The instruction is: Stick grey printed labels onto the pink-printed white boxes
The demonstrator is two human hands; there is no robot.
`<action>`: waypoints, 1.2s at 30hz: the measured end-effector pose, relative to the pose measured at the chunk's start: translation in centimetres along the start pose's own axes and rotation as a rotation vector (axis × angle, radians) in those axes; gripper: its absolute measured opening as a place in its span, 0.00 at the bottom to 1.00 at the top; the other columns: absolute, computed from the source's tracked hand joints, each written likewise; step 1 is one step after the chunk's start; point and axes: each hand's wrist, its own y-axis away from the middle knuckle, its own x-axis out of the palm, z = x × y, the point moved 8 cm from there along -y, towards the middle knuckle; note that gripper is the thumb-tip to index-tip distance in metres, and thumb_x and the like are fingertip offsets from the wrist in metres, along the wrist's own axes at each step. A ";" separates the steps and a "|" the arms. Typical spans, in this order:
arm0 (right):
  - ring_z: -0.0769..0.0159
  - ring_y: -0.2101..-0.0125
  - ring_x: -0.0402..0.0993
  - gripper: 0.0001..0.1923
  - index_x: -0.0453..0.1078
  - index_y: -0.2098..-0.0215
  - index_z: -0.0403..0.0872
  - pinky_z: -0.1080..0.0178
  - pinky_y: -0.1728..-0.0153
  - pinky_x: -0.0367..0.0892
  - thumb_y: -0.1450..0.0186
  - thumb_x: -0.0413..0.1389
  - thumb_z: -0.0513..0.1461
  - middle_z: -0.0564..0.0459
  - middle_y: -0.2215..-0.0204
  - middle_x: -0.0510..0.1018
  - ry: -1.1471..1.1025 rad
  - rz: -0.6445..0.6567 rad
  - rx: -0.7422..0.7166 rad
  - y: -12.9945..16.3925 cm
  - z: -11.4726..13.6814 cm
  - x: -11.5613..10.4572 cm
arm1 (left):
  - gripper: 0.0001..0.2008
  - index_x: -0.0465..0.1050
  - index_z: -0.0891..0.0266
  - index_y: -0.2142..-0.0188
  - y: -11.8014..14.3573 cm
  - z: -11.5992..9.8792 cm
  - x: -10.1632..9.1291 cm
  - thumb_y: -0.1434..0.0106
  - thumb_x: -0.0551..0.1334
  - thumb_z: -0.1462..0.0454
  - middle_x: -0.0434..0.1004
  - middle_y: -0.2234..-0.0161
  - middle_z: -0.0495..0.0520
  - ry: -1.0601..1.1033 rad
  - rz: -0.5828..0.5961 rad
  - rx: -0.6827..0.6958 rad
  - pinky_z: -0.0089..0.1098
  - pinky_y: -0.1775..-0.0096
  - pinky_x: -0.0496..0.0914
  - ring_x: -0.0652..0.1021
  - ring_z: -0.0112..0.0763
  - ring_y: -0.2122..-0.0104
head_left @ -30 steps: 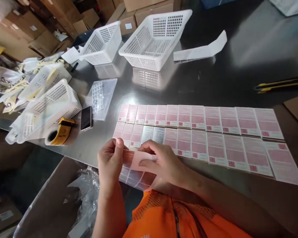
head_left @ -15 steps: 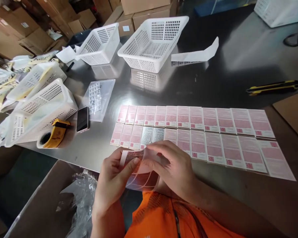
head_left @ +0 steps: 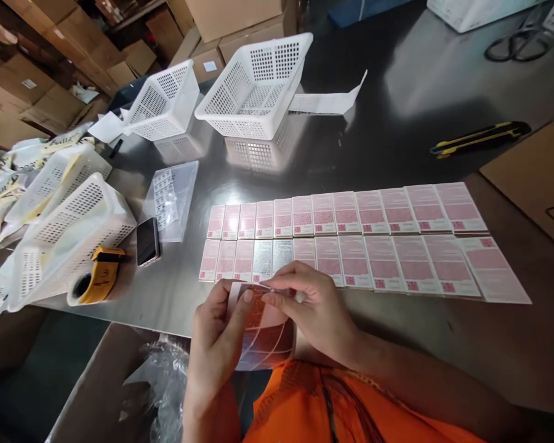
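In the head view, a clear plastic sheet [head_left: 268, 344] with thin pale curved lines and a whitish strip at its upper left hangs in front of the orange garment. My left hand [head_left: 216, 338] is closed on its left side, thumb laid over the front. At the sheet's top edge, the thumb and forefinger of my right hand [head_left: 321, 307] are pinched together on it. Just beyond my fingers, pink-and-white printed cards [head_left: 341, 215] lie in two rows on the metal table. Two cards in the near row look silvery grey [head_left: 282, 253].
White perforated baskets [head_left: 258, 80] stand at the back and left. Left of the cards lie a phone [head_left: 148, 241], a yellow tape roll [head_left: 102, 271] and a clear bag [head_left: 175, 203]. A yellow-black utility knife [head_left: 480, 138] and scissors [head_left: 517, 46] lie right. An open carton [head_left: 96, 375] stands below the table edge.
The camera view has shifted, so the table things sit further left in the picture. My right fingers have closed to a tighter pinch at the sheet's top edge, and the sheet hangs flatter.
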 end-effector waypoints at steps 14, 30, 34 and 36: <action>0.62 0.70 0.80 0.07 0.81 0.68 0.50 0.62 0.67 0.75 0.46 0.69 0.41 0.52 0.70 0.84 -0.137 -0.258 0.170 0.8 -2.7 -1.0 | 0.18 0.75 0.61 0.66 -0.7 -0.7 1.0 0.42 0.66 0.48 0.73 0.80 0.49 -0.077 -0.061 0.007 0.27 0.78 0.65 0.71 0.31 0.79; 0.62 0.70 0.80 0.05 0.79 0.71 0.49 0.61 0.67 0.75 0.43 0.67 0.41 0.51 0.72 0.83 -0.087 -0.230 0.204 0.5 -2.2 -1.2 | 0.16 0.72 0.62 0.65 -1.0 0.0 1.2 0.36 0.61 0.51 0.74 0.74 0.50 -0.093 0.037 0.015 0.27 0.71 0.66 0.72 0.30 0.74; 0.64 0.69 0.79 0.05 0.76 0.73 0.49 0.62 0.64 0.75 0.42 0.66 0.40 0.53 0.72 0.82 -0.116 -0.201 0.182 0.6 -2.3 -0.8 | 0.14 0.72 0.61 0.65 -0.8 -0.2 1.2 0.35 0.61 0.52 0.75 0.73 0.49 -0.083 0.033 0.034 0.27 0.70 0.67 0.73 0.30 0.73; 0.64 0.68 0.79 0.06 0.76 0.71 0.49 0.61 0.63 0.75 0.43 0.67 0.41 0.53 0.71 0.82 -0.177 -0.201 0.198 0.6 -2.8 -0.6 | 0.14 0.70 0.60 0.67 -0.8 -0.1 1.1 0.36 0.61 0.52 0.73 0.75 0.48 -0.081 0.024 0.028 0.26 0.72 0.65 0.70 0.28 0.75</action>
